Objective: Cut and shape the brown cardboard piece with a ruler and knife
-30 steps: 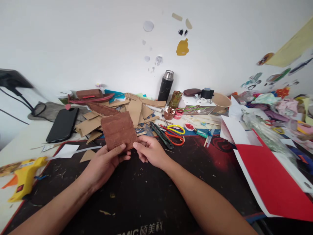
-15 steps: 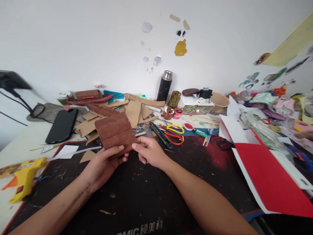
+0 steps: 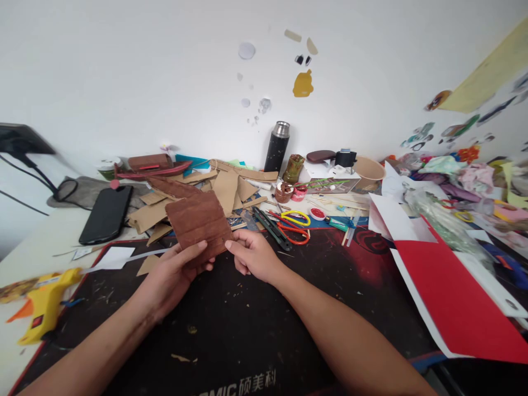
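Note:
A piece of brown-painted cardboard [image 3: 200,220], creased across its face, is held up over the dark desk mat [image 3: 231,330]. My left hand [image 3: 181,269] grips its lower edge, thumb on the front and fingers behind. At its lower right corner, my right hand [image 3: 252,254] pinches the edge between thumb and forefinger. The cardboard's back side is hidden from me. Just beyond my right hand lie a dark box cutter [image 3: 272,228] and scissors with red and yellow handles [image 3: 297,235].
Cardboard scraps [image 3: 225,192] are heaped behind the held piece. A yellow glue gun [image 3: 49,305] and a black phone [image 3: 106,213] lie at left. Against the wall stands a thermos [image 3: 278,147]. Red paper [image 3: 457,302] covers the right side, near a clear plastic bag [image 3: 447,220].
The brown cardboard has tilted a little and shifted slightly right in my hands. Both hands keep their grip on it.

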The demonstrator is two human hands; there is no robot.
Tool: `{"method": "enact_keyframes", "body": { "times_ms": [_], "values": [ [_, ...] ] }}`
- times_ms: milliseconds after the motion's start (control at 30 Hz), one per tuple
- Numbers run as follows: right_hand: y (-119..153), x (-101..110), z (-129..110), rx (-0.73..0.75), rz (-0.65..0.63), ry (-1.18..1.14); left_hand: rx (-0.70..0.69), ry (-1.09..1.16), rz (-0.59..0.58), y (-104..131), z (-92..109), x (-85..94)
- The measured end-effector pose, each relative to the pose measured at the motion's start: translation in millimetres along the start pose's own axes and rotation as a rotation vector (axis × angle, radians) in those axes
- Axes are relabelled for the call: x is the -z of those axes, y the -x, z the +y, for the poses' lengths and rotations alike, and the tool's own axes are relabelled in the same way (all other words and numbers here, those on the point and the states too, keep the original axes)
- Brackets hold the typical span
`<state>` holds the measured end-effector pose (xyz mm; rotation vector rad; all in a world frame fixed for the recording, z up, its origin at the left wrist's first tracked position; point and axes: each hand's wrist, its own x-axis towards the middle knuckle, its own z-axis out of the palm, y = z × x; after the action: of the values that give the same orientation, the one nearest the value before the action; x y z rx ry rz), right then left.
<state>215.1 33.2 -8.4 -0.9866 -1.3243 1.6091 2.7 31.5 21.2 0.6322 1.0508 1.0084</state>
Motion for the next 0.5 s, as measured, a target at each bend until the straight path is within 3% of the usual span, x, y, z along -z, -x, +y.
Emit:
{"method": "enact_keyframes", "body": {
  "times_ms": [300, 500],
  "values": [
    [2.9, -2.3, -1.4, 0.034, -0.039, 0.020, -0.098, -0.124, -0.006, -0.1, -1.6, 2.2],
    [4.3, -3.8, -6.7, 0.010, -0.006, -0.021, -0.084, -0.244, -0.110, -0.1, -0.3, 7.0]
  ]
}}
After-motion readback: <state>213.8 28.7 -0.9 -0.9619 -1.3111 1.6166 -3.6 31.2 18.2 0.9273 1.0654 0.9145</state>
